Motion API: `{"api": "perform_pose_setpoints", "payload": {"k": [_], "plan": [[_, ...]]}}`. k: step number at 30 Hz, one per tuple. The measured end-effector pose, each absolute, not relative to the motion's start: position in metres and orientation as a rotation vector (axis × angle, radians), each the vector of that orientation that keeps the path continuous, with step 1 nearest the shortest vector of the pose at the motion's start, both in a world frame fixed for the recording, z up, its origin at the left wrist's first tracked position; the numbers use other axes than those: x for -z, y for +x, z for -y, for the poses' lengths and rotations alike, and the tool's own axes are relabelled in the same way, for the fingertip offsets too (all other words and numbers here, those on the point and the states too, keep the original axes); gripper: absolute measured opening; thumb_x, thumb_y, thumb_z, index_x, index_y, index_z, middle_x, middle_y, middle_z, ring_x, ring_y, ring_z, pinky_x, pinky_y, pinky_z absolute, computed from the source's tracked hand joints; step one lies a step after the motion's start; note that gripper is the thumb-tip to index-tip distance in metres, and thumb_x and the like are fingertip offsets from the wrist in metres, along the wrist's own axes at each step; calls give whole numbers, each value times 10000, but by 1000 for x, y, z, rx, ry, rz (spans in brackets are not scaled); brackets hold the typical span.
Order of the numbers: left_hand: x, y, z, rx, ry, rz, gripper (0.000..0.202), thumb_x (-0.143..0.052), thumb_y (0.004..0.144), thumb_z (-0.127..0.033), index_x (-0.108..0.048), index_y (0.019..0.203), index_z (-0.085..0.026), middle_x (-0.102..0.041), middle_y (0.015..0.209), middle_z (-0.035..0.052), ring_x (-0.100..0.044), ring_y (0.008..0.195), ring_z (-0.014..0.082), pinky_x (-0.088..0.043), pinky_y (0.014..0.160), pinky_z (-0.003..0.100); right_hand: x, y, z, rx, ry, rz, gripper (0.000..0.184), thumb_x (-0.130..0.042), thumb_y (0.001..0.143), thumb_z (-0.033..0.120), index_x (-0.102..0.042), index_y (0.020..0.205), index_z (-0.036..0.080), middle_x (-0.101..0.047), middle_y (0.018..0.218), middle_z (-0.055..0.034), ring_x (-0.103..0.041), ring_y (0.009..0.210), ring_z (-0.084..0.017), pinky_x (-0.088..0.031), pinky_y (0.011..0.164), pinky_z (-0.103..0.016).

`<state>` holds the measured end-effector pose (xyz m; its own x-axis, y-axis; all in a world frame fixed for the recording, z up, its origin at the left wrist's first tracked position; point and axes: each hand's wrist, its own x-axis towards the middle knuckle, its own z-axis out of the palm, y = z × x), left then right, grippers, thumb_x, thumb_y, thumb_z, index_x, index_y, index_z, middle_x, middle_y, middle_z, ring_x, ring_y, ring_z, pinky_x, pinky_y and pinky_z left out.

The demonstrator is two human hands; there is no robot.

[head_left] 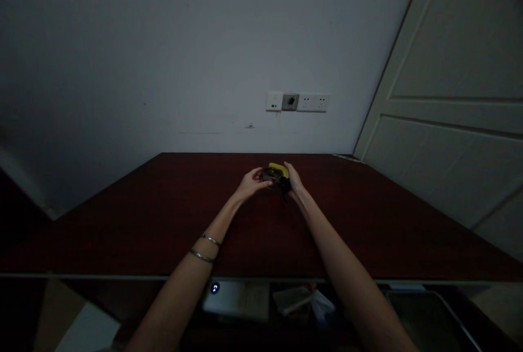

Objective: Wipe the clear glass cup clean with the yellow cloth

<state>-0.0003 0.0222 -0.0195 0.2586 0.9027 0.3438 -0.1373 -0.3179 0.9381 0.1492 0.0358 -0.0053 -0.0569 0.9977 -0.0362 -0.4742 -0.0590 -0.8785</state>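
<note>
Above the far half of the dark red tabletop (171,216), both hands hold a small yellow-and-black object (279,170) with a brownish, see-through-looking part. Its kind cannot be made out in the dim light. My left hand (250,182) grips the brownish left side, thumb in front and fingers curled behind. At the right, my right hand (295,178) is wrapped round the yellow and black side, its fingers partly hidden by the object. Two silvery bangles (203,255) circle my left forearm.
A pale wall with a row of sockets (314,103) rises behind the table. At the right stands a panelled white door (445,96). Below the table's front edge lie a pale box-like thing (237,300), crumpled plastic bags (300,300) and a dark framed tray-like thing (425,319).
</note>
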Motion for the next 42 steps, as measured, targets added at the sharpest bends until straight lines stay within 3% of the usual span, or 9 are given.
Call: {"api": "perform_pose_setpoints", "payload": {"k": [5,16,21,26,33,38,42], "plan": [[18,-3,-18,-1152,1589,-743,607,-784,553,-238,-522,1083,-102,-612,1073,132,-584,966,224,-412,930,421,9,142,-33,-1497,-848,861,431,-380,828,439,-692,781,145,-701,646,-54,-635,603,-200,-511,647,-324],[31,-6,-33,-1530,1529,-956,777,-822,477,-314,-402,1113,-165,-507,1138,109,-494,1076,231,-363,963,373,23,107,-35,-1281,-769,791,331,-422,812,419,-650,905,197,-709,835,7,-633,797,-141,-479,745,-242],[27,-2,-25,-1279,1332,-725,641,-708,633,-407,-438,1163,-169,-558,1121,97,-543,1044,234,-393,928,380,22,125,-40,-1309,-814,794,375,-400,812,436,-669,862,181,-704,703,-5,-639,667,-157,-495,666,-265],[23,-3,-20,-1195,1357,-591,497,-695,633,-374,-556,1042,-127,-608,1071,116,-579,989,243,-418,903,410,15,143,-39,-1413,-835,850,442,-377,815,466,-688,842,153,-695,630,-38,-638,578,-185,-506,609,-310],[19,-12,-20,-1259,1394,-730,630,-782,563,-302,-541,1115,-118,-564,1193,139,-520,1110,251,-352,993,409,5,141,-26,-1490,-781,916,471,-343,840,480,-694,873,168,-718,701,-51,-657,660,-205,-521,645,-328],[14,-12,-16,-1109,1516,-621,529,-768,602,-307,-577,1050,-103,-622,1099,127,-573,1017,236,-380,971,423,6,139,-26,-1496,-791,927,519,-315,847,511,-696,868,159,-715,691,-67,-657,664,-215,-521,601,-330],[19,-10,-20,-1205,1474,-728,645,-813,524,-272,-505,1069,-116,-598,1106,128,-572,1004,219,-395,957,411,11,135,-33,-1437,-801,916,492,-333,844,510,-687,898,173,-709,691,-40,-655,691,-195,-517,635,-309]]}}
